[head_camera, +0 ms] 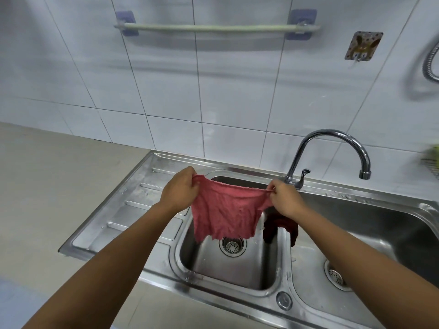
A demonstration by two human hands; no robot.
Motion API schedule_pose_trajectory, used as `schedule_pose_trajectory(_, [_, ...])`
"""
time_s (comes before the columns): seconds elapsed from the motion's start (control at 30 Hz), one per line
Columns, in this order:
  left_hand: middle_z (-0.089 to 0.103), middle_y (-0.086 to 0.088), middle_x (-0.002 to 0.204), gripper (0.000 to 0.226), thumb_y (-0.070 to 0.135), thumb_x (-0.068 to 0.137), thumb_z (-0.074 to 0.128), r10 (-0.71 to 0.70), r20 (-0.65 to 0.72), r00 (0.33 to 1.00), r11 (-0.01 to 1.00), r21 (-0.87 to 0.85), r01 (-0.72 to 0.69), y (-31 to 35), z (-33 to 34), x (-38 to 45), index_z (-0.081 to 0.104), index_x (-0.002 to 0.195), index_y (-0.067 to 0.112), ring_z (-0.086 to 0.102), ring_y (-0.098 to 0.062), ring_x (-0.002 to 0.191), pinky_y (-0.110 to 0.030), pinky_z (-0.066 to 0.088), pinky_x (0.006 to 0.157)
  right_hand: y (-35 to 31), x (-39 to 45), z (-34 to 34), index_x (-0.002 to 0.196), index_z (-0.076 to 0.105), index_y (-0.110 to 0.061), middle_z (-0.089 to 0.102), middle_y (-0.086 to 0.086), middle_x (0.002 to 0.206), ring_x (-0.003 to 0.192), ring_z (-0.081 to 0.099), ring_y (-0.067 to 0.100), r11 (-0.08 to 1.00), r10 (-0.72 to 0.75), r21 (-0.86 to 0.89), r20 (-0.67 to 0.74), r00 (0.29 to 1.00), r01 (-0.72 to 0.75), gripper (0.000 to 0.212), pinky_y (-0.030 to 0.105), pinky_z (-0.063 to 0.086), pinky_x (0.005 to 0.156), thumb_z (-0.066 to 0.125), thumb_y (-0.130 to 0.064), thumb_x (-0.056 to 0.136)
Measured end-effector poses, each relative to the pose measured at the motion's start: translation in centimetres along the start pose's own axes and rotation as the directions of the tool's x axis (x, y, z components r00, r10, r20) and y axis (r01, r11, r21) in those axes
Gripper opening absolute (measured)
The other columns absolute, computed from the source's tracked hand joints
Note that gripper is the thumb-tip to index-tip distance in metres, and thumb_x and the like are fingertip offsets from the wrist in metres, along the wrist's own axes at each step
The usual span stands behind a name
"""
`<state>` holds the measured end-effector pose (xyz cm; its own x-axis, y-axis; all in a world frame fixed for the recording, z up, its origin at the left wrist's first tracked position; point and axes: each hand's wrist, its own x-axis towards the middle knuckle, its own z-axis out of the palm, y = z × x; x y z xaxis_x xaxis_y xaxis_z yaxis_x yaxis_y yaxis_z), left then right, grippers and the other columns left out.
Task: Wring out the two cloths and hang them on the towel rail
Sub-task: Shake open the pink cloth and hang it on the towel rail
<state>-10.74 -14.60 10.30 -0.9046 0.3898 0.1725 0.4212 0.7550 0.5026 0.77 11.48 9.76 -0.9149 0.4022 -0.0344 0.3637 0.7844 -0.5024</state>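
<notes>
White wall tiles (237, 96) rise behind a steel sink (114, 217) set in a pale counter (42, 176). We see the sink's ribbed draining board at the left. Over the left basin our left hand (179, 189) pinches one top corner of a pink cloth (225, 212), which hangs spread open above the drain (232, 246). Our right hand (285, 198) pinches the other top corner. Below that hand a dark red cloth (280, 229) lies draped over the divider between the two basins. Behind stands the curved tap (332, 136). High on the wall, the towel rail (216, 27) is bare.
</notes>
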Motion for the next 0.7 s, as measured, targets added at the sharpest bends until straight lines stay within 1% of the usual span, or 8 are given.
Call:
schedule_pose_trajectory(0.23, [0.069, 0.003, 0.092, 0.014, 0.013, 0.084, 0.059, -0.016, -0.061, 0.998, 0.987, 0.159, 0.025, -3.1, -3.5, 0.7, 0.068, 0.089, 0.021, 0.063, -0.022, 0.091, -0.027, 0.038, 0.066, -3.8, 2.1, -2.4, 0.111, 0.071, -0.020, 0.070, 0.012, 0.110, 0.099, 0.065, 0.034, 0.938, -0.166, -0.307, 0.011, 0.986, 0.162, 0.032, 0.035, 0.053, 0.080, 0.050, -0.010, 0.090])
schedule_pose_trajectory(0.33, [0.070, -0.001, 0.096, 0.018, 0.012, 0.084, 0.056, -0.034, -0.181, 0.983, 0.978, 0.198, 0.071, -2.8, -6.4, 2.0, 0.070, 0.092, 0.020, 0.063, -0.027, 0.093, -0.028, 0.042, 0.067, -8.3, 4.7, -3.8, 0.106, 0.076, -0.020, 0.071, 0.008, 0.112, 0.100, 0.066, 0.031, 0.957, -0.139, -0.252, 0.047, 0.989, 0.146, 0.034, 0.034, 0.054, 0.085, 0.054, -0.008, 0.082])
schedule_pose_trajectory(0.43, [0.071, -0.003, 0.102, 0.025, 0.010, 0.084, 0.052, -0.083, -0.397, 0.914, 0.978, 0.143, 0.150, -1.5, -12.8, 4.8, 0.070, 0.098, 0.020, 0.063, -0.028, 0.096, -0.032, 0.045, 0.073, -14.9, 7.0, -7.4, 0.104, 0.076, -0.023, 0.072, 0.006, 0.112, 0.101, 0.066, 0.031, 0.978, -0.187, -0.127, -0.168, 0.968, 0.167, 0.034, 0.032, 0.054, 0.083, 0.053, -0.010, 0.083])
schedule_pose_trajectory(0.5, [0.070, -0.003, 0.101, 0.025, 0.009, 0.085, 0.052, -0.052, -0.626, 0.778, 0.990, 0.069, 0.122, -0.3, -18.6, 6.2, 0.070, 0.099, 0.019, 0.060, -0.026, 0.098, -0.032, 0.043, 0.072, -19.3, 7.7, -10.8, 0.112, 0.074, -0.024, 0.072, 0.006, 0.115, 0.106, 0.065, 0.030, 0.951, -0.286, -0.037, -0.470, 0.835, 0.306, 0.036, 0.035, 0.053, 0.086, 0.051, -0.010, 0.087])
schedule_pose_trajectory(0.6, [0.070, -0.003, 0.088, 0.012, 0.010, 0.084, 0.062, 0.224, -0.886, 0.407, 0.974, 0.213, -0.072, -0.2, -24.4, 6.0, 0.070, 0.092, 0.014, 0.058, -0.027, 0.091, -0.034, 0.043, 0.070, -22.7, 6.7, -12.9, 0.114, 0.073, -0.014, 0.075, 0.008, 0.107, 0.098, 0.066, 0.028, 0.745, -0.490, -0.239, -0.830, 0.268, 0.622, 0.037, 0.038, 0.051, 0.084, 0.054, -0.002, 0.085])
schedule_pose_trajectory(0.63, [0.068, -0.006, 0.082, 0.008, 0.011, 0.083, 0.065, 0.311, -0.855, 0.415, 0.948, 0.308, -0.076, -1.1, -24.7, 5.7, 0.071, 0.088, 0.013, 0.059, -0.030, 0.086, -0.036, 0.045, 0.069, -22.4, 6.6, -12.0, 0.111, 0.074, -0.014, 0.075, 0.007, 0.102, 0.093, 0.067, 0.028, 0.704, -0.583, -0.371, -0.789, 0.194, 0.605, 0.037, 0.037, 0.050, 0.080, 0.056, 0.001, 0.083])
schedule_pose_trajectory(0.67, [0.066, -0.010, 0.078, 0.005, 0.013, 0.084, 0.065, 0.354, -0.755, 0.552, 0.918, 0.392, -0.053, -2.7, -24.2, 5.4, 0.071, 0.085, 0.013, 0.060, -0.034, 0.082, -0.037, 0.047, 0.068, -21.9, 7.0, -10.5, 0.110, 0.074, -0.017, 0.075, 0.008, 0.096, 0.088, 0.067, 0.030, 0.678, -0.691, -0.454, -0.661, 0.292, 0.578, 0.039, 0.034, 0.049, 0.076, 0.056, 0.003, 0.082])
schedule_pose_trajectory(0.7, [0.063, -0.013, 0.076, 0.007, 0.018, 0.085, 0.064, 0.298, -0.580, 0.758, 0.891, 0.454, -0.002, -4.5, -22.8, 4.8, 0.070, 0.084, 0.015, 0.061, -0.036, 0.080, -0.037, 0.047, 0.067, -21.1, 7.2, -8.6, 0.110, 0.072, -0.020, 0.074, 0.008, 0.093, 0.085, 0.067, 0.032, 0.691, -0.723, -0.483, -0.446, 0.528, 0.538, 0.040, 0.033, 0.047, 0.072, 0.053, 0.003, 0.083])
